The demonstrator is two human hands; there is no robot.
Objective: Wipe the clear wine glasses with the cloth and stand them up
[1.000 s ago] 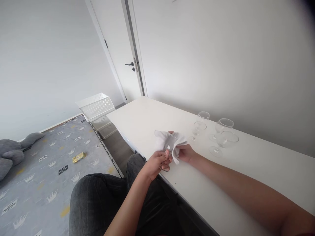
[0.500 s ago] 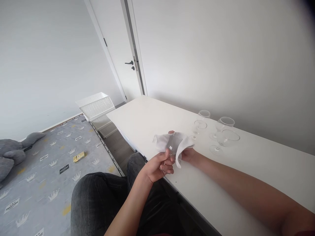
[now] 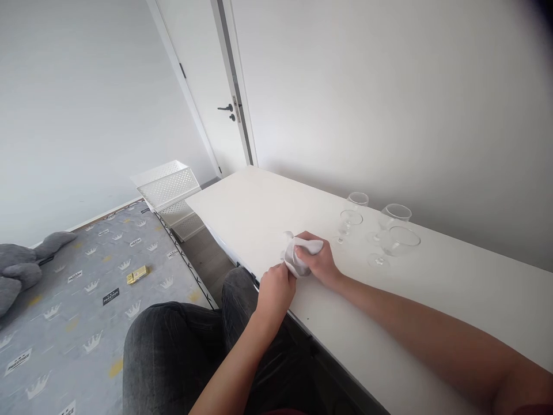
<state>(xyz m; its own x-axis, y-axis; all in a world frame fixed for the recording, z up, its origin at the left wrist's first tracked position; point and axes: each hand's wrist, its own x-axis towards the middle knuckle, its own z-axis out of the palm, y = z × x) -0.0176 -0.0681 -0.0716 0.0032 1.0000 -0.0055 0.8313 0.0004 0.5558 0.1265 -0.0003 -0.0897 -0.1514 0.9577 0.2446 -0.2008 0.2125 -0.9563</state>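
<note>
My right hand (image 3: 323, 264) is closed round a bunched white cloth (image 3: 298, 255) just above the near edge of the white table (image 3: 259, 207). My left hand (image 3: 274, 291) is curled into a fist against the cloth's left side. It grips the small glass wrapped inside, which the cloth and fingers hide. Both hands touch the bundle.
Several clear stemmed glasses stand by the wall: two small ones (image 3: 349, 222) (image 3: 358, 200) and two wider ones (image 3: 394, 214) (image 3: 400, 241). A white perforated shelf unit (image 3: 168, 185) stands left of the table. My dark-trousered legs (image 3: 173, 346) are below, over a crown-patterned rug (image 3: 86, 288).
The loose, spread cloth is now bunched tight in my right hand. The glass that showed through it is covered. My left hand has turned and closed against the bundle.
</note>
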